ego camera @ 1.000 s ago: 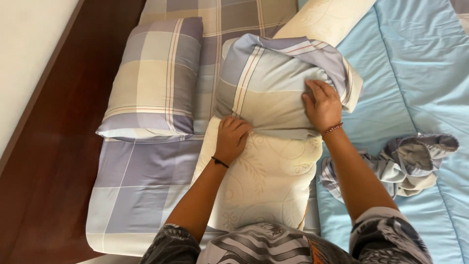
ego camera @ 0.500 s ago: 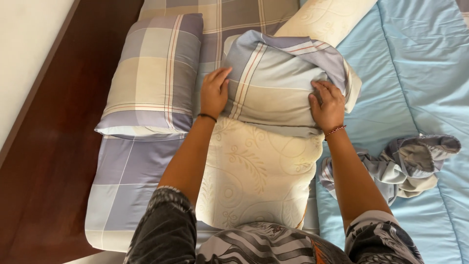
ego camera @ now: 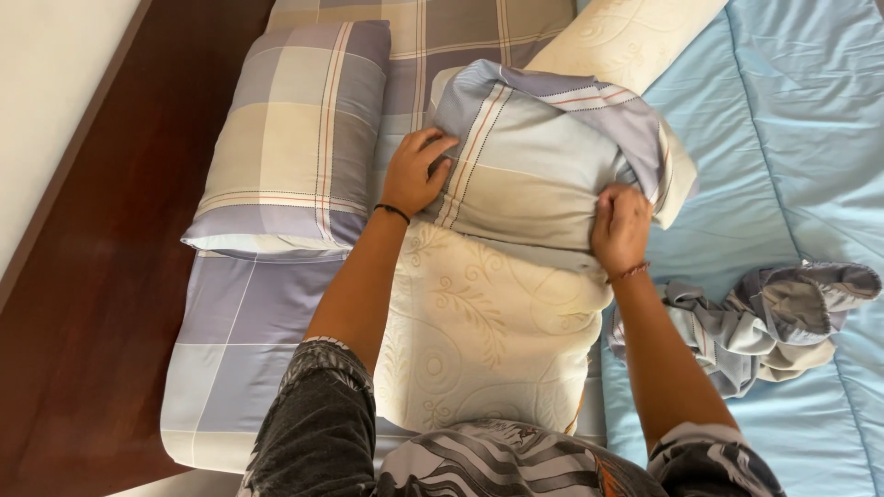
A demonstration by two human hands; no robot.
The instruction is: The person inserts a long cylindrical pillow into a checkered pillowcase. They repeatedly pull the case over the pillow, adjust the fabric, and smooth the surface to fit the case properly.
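- A bed with a pale blue quilt (ego camera: 792, 138) fills the view, with a dark wooden floor (ego camera: 101, 304) along its left edge; checked bedding lies down the bed's left side.
- The cream pillow (ego camera: 488, 340) lies lengthwise near the middle of the bed, its far half inside a checked pillowcase (ego camera: 543, 156), its near half bare.
- The left hand (ego camera: 414, 175) grips the case's left edge, fingers curled into the fabric; the right hand (ego camera: 622, 225) pinches the bunched hem at the case's lower right.
- By my reading the step in hand is drawing the case over the pillow, about half done. The next move calls for an even pull toward the person on both sides, so the hem slides without snagging on the bare corners.
- Against the frame half a second ago, the left hand sits slightly nearer the case's edge with fingers more curled, and the right has dropped from the case's right shoulder to its hem.
- A covered checked pillow (ego camera: 295, 138) lies just left, toward the bed's left edge; another bare cream pillow (ego camera: 626, 41) shows at the far edge.
- A crumpled spare pillowcase (ego camera: 764, 322) rests on the quilt to the right.
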